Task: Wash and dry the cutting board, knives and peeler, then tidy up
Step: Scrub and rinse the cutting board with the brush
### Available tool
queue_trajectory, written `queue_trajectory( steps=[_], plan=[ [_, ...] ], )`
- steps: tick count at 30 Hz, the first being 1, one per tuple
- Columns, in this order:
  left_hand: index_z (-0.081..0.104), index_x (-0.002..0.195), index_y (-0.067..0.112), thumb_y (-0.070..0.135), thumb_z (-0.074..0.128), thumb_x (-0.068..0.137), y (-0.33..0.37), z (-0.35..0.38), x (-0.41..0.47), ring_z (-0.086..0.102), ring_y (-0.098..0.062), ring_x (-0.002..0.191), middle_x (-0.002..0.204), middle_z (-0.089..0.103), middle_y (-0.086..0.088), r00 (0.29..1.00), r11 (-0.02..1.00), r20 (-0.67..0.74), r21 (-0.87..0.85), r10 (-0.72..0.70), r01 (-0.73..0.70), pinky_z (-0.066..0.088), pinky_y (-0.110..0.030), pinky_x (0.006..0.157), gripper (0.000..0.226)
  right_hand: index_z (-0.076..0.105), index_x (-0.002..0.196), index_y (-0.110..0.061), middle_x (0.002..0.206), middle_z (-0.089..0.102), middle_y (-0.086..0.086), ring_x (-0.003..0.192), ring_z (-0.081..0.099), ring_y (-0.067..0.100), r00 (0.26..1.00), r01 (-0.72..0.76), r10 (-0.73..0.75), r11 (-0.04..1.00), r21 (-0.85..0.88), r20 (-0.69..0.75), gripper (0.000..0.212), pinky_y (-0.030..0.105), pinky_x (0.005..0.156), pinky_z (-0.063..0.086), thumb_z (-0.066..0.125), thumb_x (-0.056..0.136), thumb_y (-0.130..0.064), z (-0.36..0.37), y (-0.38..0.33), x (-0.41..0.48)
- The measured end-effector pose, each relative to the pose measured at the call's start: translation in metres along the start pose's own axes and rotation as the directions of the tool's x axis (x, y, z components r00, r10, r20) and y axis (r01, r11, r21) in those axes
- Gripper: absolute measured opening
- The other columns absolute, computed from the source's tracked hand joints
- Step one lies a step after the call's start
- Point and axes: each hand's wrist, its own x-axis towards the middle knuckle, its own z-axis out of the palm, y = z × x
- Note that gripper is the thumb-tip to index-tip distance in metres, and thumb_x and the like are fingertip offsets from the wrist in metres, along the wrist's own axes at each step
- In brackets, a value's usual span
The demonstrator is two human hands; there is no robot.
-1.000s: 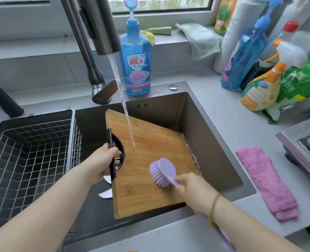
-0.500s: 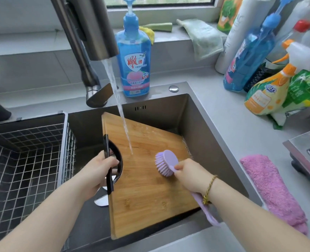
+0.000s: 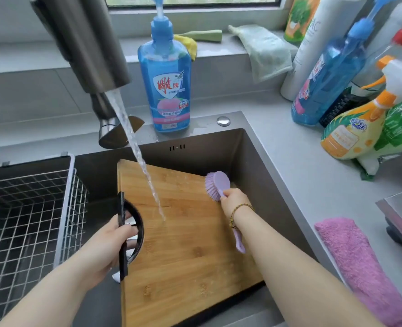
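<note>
A wooden cutting board (image 3: 186, 256) with a black handle on its left edge lies tilted in the dark sink (image 3: 249, 161). My left hand (image 3: 111, 241) grips that black handle. My right hand (image 3: 234, 200) holds a purple scrub brush (image 3: 216, 184), whose bristles press on the board's far right corner. Water runs from the faucet (image 3: 86, 43) onto the middle of the board. A bit of white shows under the board's left edge; I cannot tell what it is.
A wire drying basket (image 3: 27, 215) fills the sink's left part. A blue dish soap bottle (image 3: 165, 81) stands behind the sink. Spray bottles (image 3: 355, 123) crowd the right counter. A pink towel (image 3: 362, 270) lies near the stove edge (image 3: 398, 208). Cloths hang on the windowsill.
My right hand has pushed the brush from the board's near middle up to its far right corner. My left hand keeps its grip on the handle. Water keeps running.
</note>
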Motion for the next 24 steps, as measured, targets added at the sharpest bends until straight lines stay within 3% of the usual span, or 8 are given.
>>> queue_trajectory(
  steps=[4, 7, 9, 13, 17, 19, 21, 24],
  plan=[
    [0.053, 0.11, 0.027, 0.006, 0.04, 0.097, 0.004, 0.0, -0.003, 0.065, -0.018, 0.078, 0.081, 0.07, 0.0, 0.999, 0.997, 0.003, -0.063, -0.036, 0.036, 0.052, -0.025, 0.046, 0.028, 0.063, 0.091, -0.013, 0.093, 0.059, 0.01, 0.092, 0.054, 0.026, 0.996, 0.089, -0.089, 0.996, -0.009, 0.025, 0.022, 0.024, 0.072, 0.037, 0.042, 0.095, -0.019, 0.005, 0.014, -0.016],
    [0.053, 0.099, 0.032, 0.006, 0.04, 0.097, 0.004, -0.001, -0.003, 0.066, -0.02, 0.082, 0.083, 0.072, 0.0, 1.0, 0.998, 0.011, -0.061, -0.02, 0.02, 0.053, -0.029, 0.055, 0.029, 0.061, 0.11, -0.008, 0.114, 0.06, 0.015, 0.111, 0.055, 0.029, 0.989, -0.143, 0.144, 0.99, -0.017, 0.017, 0.029, 0.024, 0.081, 0.04, 0.038, 0.098, -0.021, -0.002, 0.028, -0.004],
    [0.052, 0.102, 0.031, 0.006, 0.039, 0.097, 0.004, 0.0, -0.002, 0.066, -0.022, 0.083, 0.088, 0.071, -0.004, 1.0, 0.998, 0.018, -0.064, -0.013, 0.014, 0.052, -0.034, 0.06, 0.028, 0.06, 0.094, -0.01, 0.105, 0.057, 0.013, 0.107, 0.055, 0.03, 0.98, -0.196, 0.196, 0.981, -0.008, 0.027, 0.023, 0.022, 0.079, 0.039, 0.039, 0.097, -0.02, -0.006, 0.031, 0.0],
    [0.049, 0.113, 0.025, 0.006, 0.04, 0.096, 0.007, -0.001, 0.0, 0.063, -0.021, 0.083, 0.093, 0.067, -0.007, 1.0, 0.997, 0.002, -0.073, 0.013, -0.013, 0.046, -0.032, 0.058, 0.027, 0.066, 0.102, -0.011, 0.097, 0.061, 0.009, 0.099, 0.058, 0.028, 0.995, 0.079, -0.077, 0.996, -0.028, 0.057, 0.025, 0.025, 0.078, 0.041, 0.043, 0.094, -0.019, 0.007, 0.03, -0.035],
    [0.049, 0.118, 0.022, 0.006, 0.04, 0.096, 0.005, -0.002, -0.001, 0.064, -0.018, 0.072, 0.084, 0.067, -0.004, 1.0, 0.999, 0.003, -0.05, 0.022, -0.022, 0.046, -0.029, 0.053, 0.029, 0.058, 0.082, -0.011, 0.088, 0.048, 0.007, 0.081, 0.044, 0.022, 0.995, -0.09, 0.092, 0.994, -0.06, 0.036, 0.026, 0.02, 0.067, 0.03, 0.039, 0.097, -0.02, -0.002, 0.043, -0.037],
    [0.048, 0.121, 0.02, 0.006, 0.04, 0.096, 0.004, -0.003, 0.0, 0.065, -0.02, 0.081, 0.091, 0.068, -0.006, 1.0, 0.999, 0.003, -0.042, 0.025, -0.025, 0.047, -0.032, 0.059, 0.03, 0.058, 0.077, -0.011, 0.085, 0.046, 0.007, 0.078, 0.041, 0.019, 0.996, -0.018, 0.025, 0.996, -0.083, 0.087, 0.028, 0.02, 0.064, 0.029, 0.039, 0.096, -0.019, -0.002, 0.037, -0.048],
    [0.047, 0.124, 0.02, 0.006, 0.039, 0.096, 0.004, -0.005, 0.002, 0.065, -0.021, 0.083, 0.093, 0.068, -0.007, 1.0, 0.998, 0.003, -0.049, 0.025, -0.025, 0.047, -0.032, 0.06, 0.032, 0.064, 0.092, -0.006, 0.081, 0.047, 0.004, 0.074, 0.042, 0.016, 0.988, 0.085, -0.073, 0.993, -0.085, 0.136, 0.027, 0.024, 0.058, 0.031, 0.04, 0.095, -0.019, 0.006, 0.033, -0.07],
    [0.044, 0.128, 0.021, 0.005, 0.039, 0.096, 0.0, -0.008, 0.003, 0.065, -0.021, 0.084, 0.094, 0.068, -0.007, 1.0, 0.998, 0.01, -0.053, 0.014, -0.014, 0.048, -0.033, 0.062, 0.037, 0.059, 0.079, -0.009, 0.078, 0.047, 0.004, 0.075, 0.042, 0.017, 0.993, -0.026, 0.036, 0.996, -0.086, 0.114, 0.028, 0.022, 0.063, 0.031, 0.04, 0.096, -0.02, 0.009, 0.047, -0.08]
  ],
)
